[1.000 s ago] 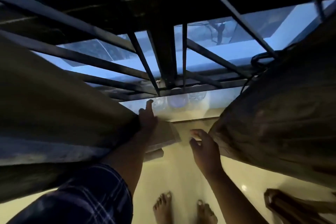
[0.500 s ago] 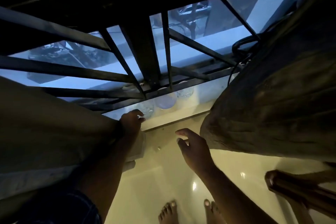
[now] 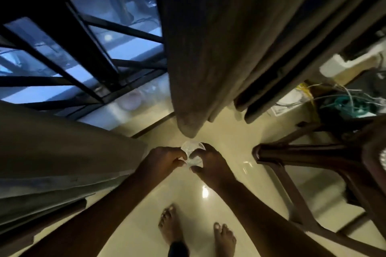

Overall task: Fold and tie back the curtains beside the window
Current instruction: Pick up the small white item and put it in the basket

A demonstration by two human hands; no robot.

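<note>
Head view: left hand (image 3: 165,157) and right hand (image 3: 211,161) pinch one small translucent piece (image 3: 193,152).

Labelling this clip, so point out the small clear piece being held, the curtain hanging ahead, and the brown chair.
small clear piece (image 3: 192,150): head view, its crinkled upper part.
curtain hanging ahead (image 3: 208,58): head view, mid cloth.
brown chair (image 3: 302,153): head view, its near dark rail.

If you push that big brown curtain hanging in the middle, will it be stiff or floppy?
Probably floppy: the curtain hangs in long soft folds and ends in a limp point above the floor. It looks thick, so it may feel heavy when gathered. Pushed, it would likely swing back, as no tie shows on it.
</note>
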